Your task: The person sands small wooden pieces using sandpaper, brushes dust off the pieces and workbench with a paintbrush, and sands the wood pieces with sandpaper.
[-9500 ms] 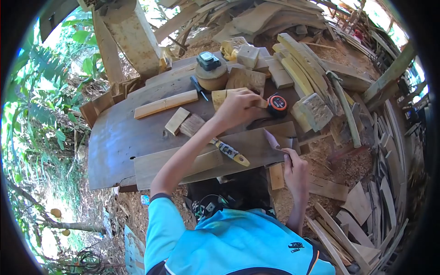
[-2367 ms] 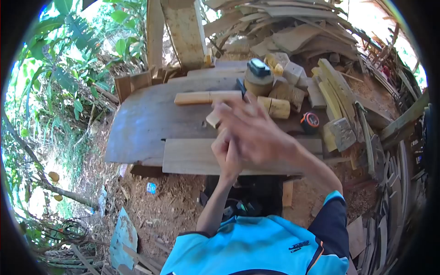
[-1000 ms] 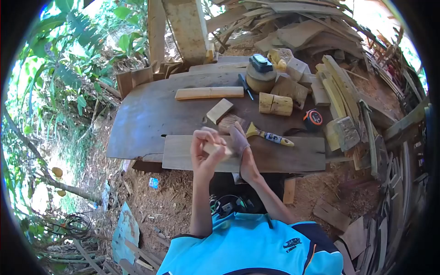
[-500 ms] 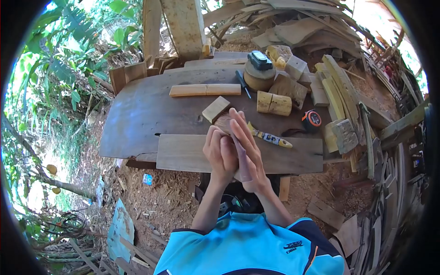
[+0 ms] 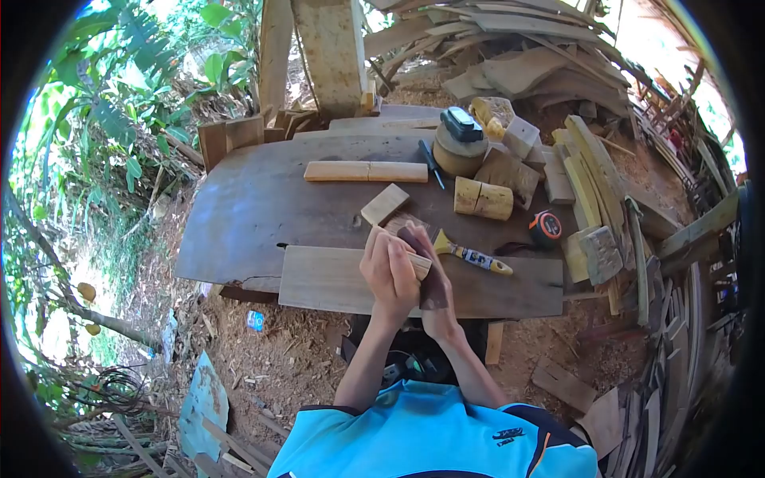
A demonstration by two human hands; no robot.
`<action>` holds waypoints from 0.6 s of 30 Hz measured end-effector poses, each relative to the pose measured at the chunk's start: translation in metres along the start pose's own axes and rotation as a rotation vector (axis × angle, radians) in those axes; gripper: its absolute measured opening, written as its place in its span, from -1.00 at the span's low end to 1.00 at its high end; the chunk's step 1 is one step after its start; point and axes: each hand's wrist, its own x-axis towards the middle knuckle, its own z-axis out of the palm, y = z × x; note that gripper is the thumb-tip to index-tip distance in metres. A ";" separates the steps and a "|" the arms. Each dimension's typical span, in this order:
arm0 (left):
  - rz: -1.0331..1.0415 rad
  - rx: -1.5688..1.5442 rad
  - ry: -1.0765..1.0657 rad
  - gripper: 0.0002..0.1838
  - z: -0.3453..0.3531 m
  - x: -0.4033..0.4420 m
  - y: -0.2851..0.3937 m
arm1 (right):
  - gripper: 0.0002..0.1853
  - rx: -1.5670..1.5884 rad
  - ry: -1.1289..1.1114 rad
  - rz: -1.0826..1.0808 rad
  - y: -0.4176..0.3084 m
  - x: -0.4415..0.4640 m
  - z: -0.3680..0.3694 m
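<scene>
My left hand point(image 5: 389, 275) is closed around a small wooden block point(image 5: 420, 264), whose pale end shows beside the fingers. Pressed against that block is a brown sheet of sandpaper point(image 5: 434, 291), held in my right hand point(image 5: 443, 320); the right fingers are partly hidden behind the sheet. Both hands are close together over the front of the bench. Just beyond them a rectangular wooden block point(image 5: 385, 205) lies on the bench top. A paintbrush point(image 5: 476, 256) with a yellow handle lies to the right of my hands.
A flat board point(image 5: 327, 275) lies along the near edge of the dark wooden bench point(image 5: 239, 211). Farther back are a wood strip point(image 5: 366, 171), a screwdriver point(image 5: 432, 163) and a split wooden cylinder point(image 5: 483, 198). An orange tape measure point(image 5: 546, 228) sits near stacked offcuts point(image 5: 586, 175).
The right fingers, stretched upward before, have drawn down and the sandpaper has turned, exposing the block's end. The view has shifted slightly, so the bench appears a little lower.
</scene>
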 end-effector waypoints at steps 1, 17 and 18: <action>-0.002 0.024 0.005 -0.66 0.001 0.001 0.001 | -0.38 -0.019 0.035 0.013 -0.013 -0.001 0.003; -0.026 -0.199 0.229 -0.75 -0.006 -0.012 -0.014 | -0.44 -0.294 -0.086 -0.026 0.026 -0.009 -0.014; -0.026 -0.185 0.220 -0.75 -0.005 -0.013 -0.013 | -0.44 -0.285 -0.102 -0.086 0.013 -0.010 -0.009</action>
